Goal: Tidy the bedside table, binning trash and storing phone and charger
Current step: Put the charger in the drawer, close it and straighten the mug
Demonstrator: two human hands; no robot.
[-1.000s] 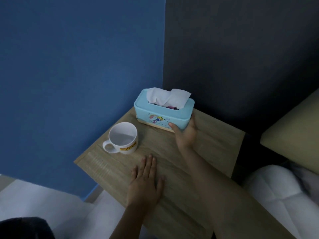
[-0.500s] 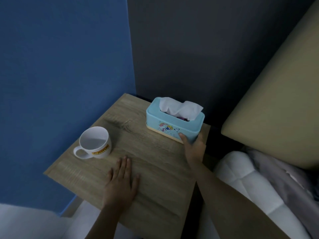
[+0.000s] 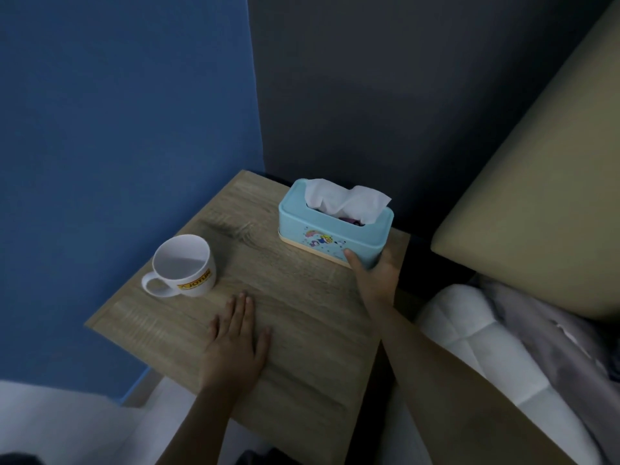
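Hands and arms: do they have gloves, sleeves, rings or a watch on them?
No. The left hand and the right hand are both bare, with no gloves, rings or watch visible. Both forearms are uncovered as far as the picture shows, so no sleeve is in view. The fingernails look short and plain.

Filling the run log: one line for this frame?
left hand: flat on table | right hand: grips tissue box end | mug: upright, untouched

Left hand (image 3: pixel 235 344) lies flat, palm down, fingers spread; right hand (image 3: pixel 377 275) reaches forward, thumb and fingers cupped.
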